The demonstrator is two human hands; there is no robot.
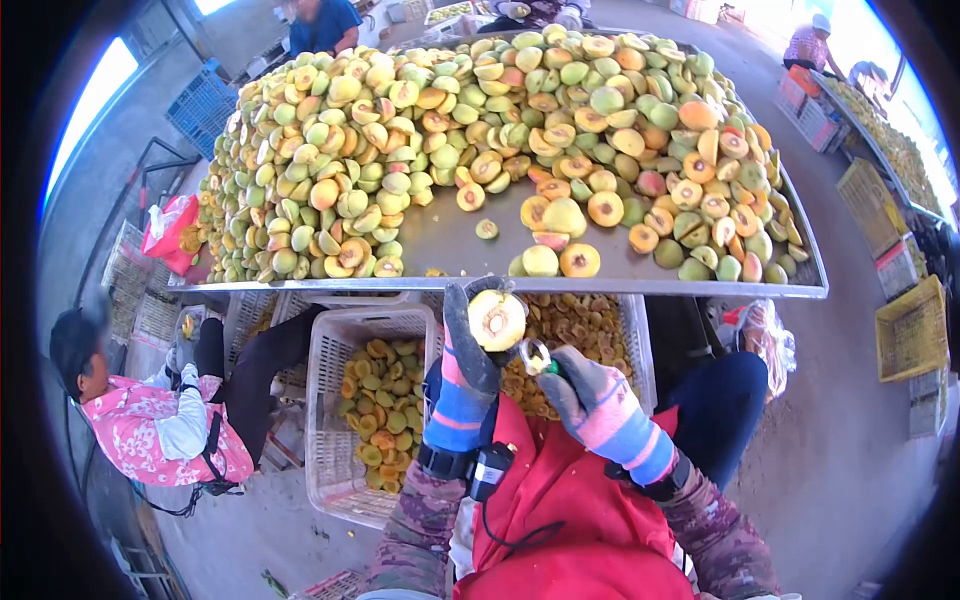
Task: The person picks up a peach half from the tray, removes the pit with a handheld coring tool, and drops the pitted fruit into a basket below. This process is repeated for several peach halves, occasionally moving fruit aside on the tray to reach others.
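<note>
My left hand (470, 370), in a grey and striped glove, holds a halved fruit (497, 319) with its cut face and pit area showing. Just to the right, my gloved right hand (590, 392) is closed around a small tool (535, 355) with a rounded metal end and a bit of green at its handle. The tool's end is close to the fruit's lower right edge; whether they touch I cannot tell. Beyond both hands, halved green and orange fruits (340, 150) are heaped on a metal table (455, 240).
A white crate (325, 420) of hollowed fruit halves stands below the table at left, another crate (640, 350) behind my right hand. A co-worker in pink (150, 430) sits at left. Others sit beyond the table. Yellow crates (908, 330) stand at right.
</note>
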